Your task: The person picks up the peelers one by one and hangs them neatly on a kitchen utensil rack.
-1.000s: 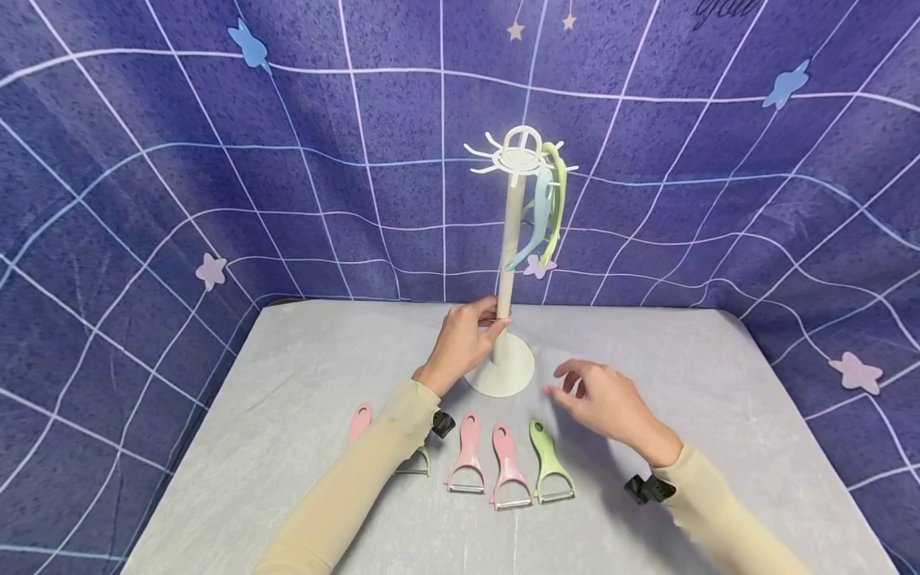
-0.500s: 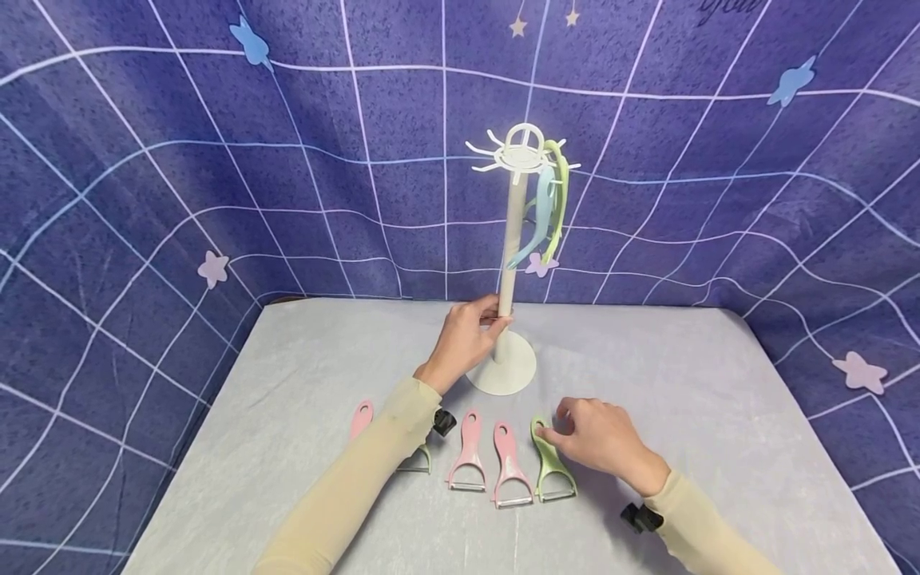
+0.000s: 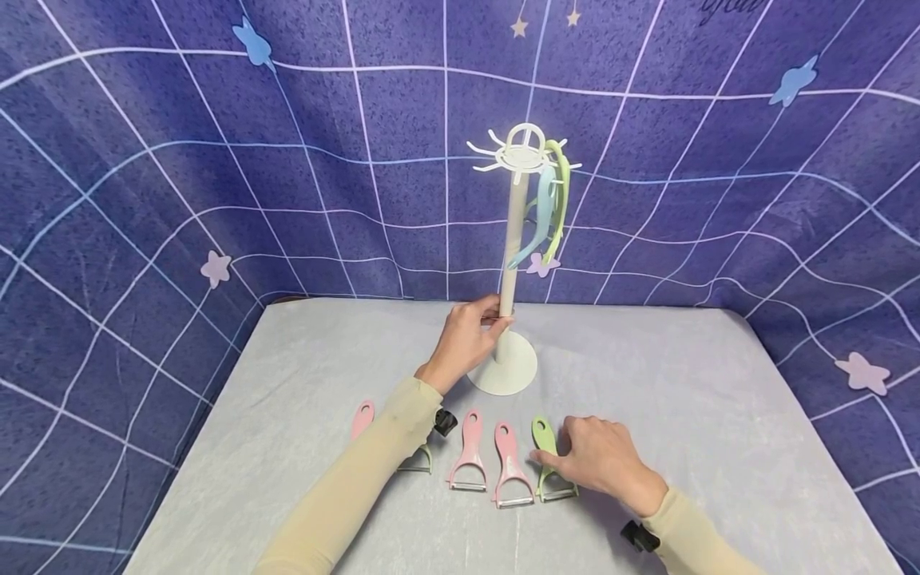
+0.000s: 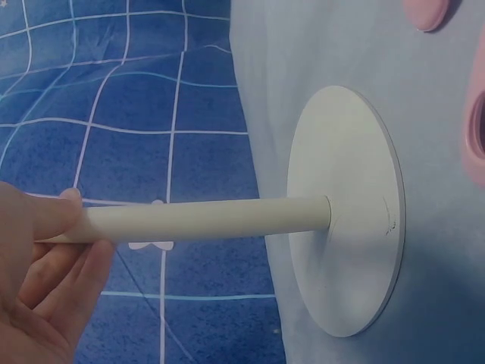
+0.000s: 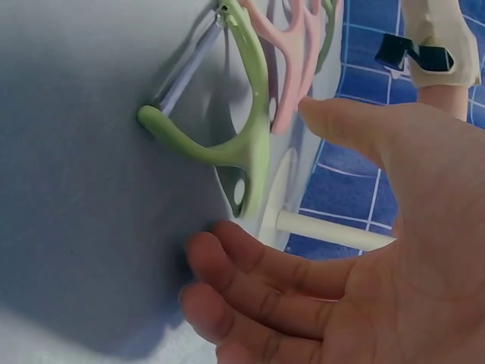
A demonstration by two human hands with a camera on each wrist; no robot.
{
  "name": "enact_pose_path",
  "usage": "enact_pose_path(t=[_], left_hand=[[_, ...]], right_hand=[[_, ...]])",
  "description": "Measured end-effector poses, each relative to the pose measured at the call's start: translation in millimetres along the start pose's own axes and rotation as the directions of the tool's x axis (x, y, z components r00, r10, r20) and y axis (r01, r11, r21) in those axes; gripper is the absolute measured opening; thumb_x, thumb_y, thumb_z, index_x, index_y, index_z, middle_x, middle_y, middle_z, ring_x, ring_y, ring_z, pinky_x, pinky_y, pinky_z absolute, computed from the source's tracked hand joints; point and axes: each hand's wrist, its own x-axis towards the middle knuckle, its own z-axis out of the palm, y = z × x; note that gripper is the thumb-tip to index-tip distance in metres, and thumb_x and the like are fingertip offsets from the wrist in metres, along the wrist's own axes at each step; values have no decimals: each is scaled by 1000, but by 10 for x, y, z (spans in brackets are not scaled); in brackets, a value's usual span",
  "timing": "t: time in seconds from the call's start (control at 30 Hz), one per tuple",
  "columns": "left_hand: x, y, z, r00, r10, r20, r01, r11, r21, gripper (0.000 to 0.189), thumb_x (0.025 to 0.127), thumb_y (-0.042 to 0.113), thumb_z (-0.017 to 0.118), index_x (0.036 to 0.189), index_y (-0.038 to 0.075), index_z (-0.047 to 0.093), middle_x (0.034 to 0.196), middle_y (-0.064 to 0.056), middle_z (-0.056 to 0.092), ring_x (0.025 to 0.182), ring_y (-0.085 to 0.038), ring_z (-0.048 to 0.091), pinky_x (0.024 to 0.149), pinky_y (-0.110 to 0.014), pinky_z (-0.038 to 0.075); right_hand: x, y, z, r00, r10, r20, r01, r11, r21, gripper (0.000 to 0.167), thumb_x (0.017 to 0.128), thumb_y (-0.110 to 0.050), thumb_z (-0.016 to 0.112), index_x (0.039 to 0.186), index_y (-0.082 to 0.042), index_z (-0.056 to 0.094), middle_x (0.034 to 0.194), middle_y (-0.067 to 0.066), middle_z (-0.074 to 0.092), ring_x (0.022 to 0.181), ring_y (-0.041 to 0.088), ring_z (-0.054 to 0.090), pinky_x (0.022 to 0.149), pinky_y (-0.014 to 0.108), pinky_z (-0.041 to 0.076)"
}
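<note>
My left hand (image 3: 460,343) grips the pole of a cream hook stand (image 3: 515,228), thumb and fingers around it just above its round base (image 4: 345,280). A light blue peeler (image 3: 543,208) and a green one (image 3: 563,192) hang from the right-hand hooks. Low over the table, my right hand (image 3: 602,457) straddles another green peeler (image 3: 544,435) that lies flat. In the right wrist view, the thumb and the loosely bent fingertips (image 5: 208,258) stand apart on either side of this peeler's handle (image 5: 258,167), with a gap between.
Left of that peeler lie two pink peelers (image 3: 470,443) (image 3: 507,455), blades toward me. My left sleeve (image 3: 374,471) partly covers a further pink peeler (image 3: 363,415) and a green one (image 3: 426,461). A purple-blue cloth (image 3: 323,224) hangs behind the grey table (image 3: 690,383).
My right hand has come down and toward me, from beside the stand's base to over the green peeler. The left hand keeps its hold on the pole.
</note>
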Motion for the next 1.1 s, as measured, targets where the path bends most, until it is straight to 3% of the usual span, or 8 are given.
enact_pose_path(t=[0.1,0.37,1.1], left_hand=[[0,-2,1,1000,-6,3,6,1000,-2,12,99,11,79,109,6,76,105,-10,82,99,-22,80,90,-27,65],[-3,1,-6,1000,-4,6,4,1000,1,11,100,13,78,109,6,76,104,-9,82,98,-22,80,90,-27,65],[-10,7,-1,1000,-14,11,14,1000,-5,11,100,12,78,108,6,76,105,-9,82,99,-22,80,90,-27,65]], right_hand=[[-7,-17,25,1000,1,14,-1,1000,-9,54,82,-69,81,67,-23,57,61,-8,54,58,14,52,52,43,50],[-32,-80,113,1000,-8,8,8,1000,-12,50,88,-51,82,66,-20,49,59,-5,48,56,15,47,49,37,42],[-85,-112,137,999,-28,-21,28,1000,10,47,86,-39,83,63,-20,46,56,-6,46,52,14,44,47,37,43]])
